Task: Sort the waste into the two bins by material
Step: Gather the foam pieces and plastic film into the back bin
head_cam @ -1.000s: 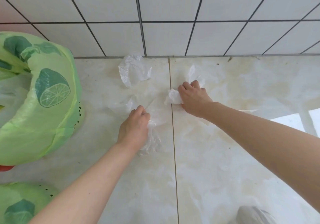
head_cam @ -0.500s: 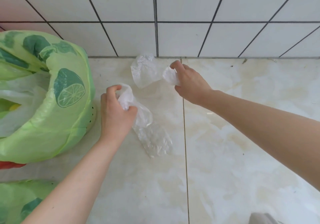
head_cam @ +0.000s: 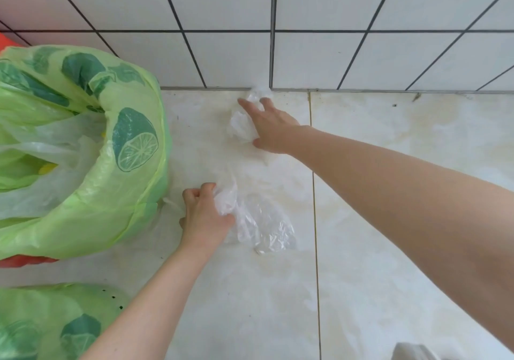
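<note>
On the pale marbled floor tiles (head_cam: pixel 389 220), the left hand (head_cam: pixel 204 215) is closed in a fist around one end of a clear crumpled plastic bag (head_cam: pixel 258 226); the rest of that bag trails from the fist to the right and lies flat on the floor, short of the grout line between the two floor tiles. The right hand (head_cam: pixel 271 128) reaches to the far edge of the floor, where it meets the white tiled wall (head_cam: pixel 319 53). Its fingers are spread and partly curled over a second clear crumpled plastic bag (head_cam: pixel 242 126), with a wad of white plastic showing under the palm. Whether the fingers have closed fully on the second bag cannot be told; its top touches the foot of the wall.

At the left edge of the floor stands a bin lined with a light green plastic liner printed with dark green lime slices (head_cam: pixel 111 192), its mouth open and showing thin translucent plastic waste (head_cam: pixel 55 148) inside. The liner's bulging side is just beside the left hand. A second bin with the same lime-printed green liner (head_cam: pixel 55 320) sits at the near left corner, partly behind the left forearm. A bit of red (head_cam: pixel 27 261) shows under the first bin. A grey object (head_cam: pixel 414 352) is cut off at the near edge.
</note>
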Demonstrator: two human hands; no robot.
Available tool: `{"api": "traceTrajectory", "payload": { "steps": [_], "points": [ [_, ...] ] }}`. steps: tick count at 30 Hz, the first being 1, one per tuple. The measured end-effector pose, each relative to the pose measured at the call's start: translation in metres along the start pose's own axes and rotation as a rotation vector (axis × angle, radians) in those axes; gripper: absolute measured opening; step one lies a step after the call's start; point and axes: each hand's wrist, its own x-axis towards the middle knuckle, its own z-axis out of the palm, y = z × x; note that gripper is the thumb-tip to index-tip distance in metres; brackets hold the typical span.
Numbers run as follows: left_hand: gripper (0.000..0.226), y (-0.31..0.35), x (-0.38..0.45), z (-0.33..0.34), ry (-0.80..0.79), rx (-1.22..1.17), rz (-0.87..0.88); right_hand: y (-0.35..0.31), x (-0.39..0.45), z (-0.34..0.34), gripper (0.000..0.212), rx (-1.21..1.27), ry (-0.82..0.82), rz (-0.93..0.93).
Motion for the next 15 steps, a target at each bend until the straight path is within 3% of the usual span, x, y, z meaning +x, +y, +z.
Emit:
{"api": "traceTrajectory", "payload": {
  "steps": [4, 11, 15],
  "points": [
    [0.052, -0.007, -0.005, -0.001, 0.036, 0.155, 0.097, 0.009, -0.003, 0.010, 0.076, -0.042, -0.033, -0.033],
    [0.037, -0.012, -0.017, 0.002, 0.071, -0.003, 0.294, 0.019, -0.021, 0.023, 0.052, -0.126, -0.041, 0.035],
    [0.035, -0.008, -0.030, 0.002, 0.107, -0.063, 0.378, 0.026, -0.032, 0.023, 0.030, -0.242, 0.036, 0.023]
  ]
}}
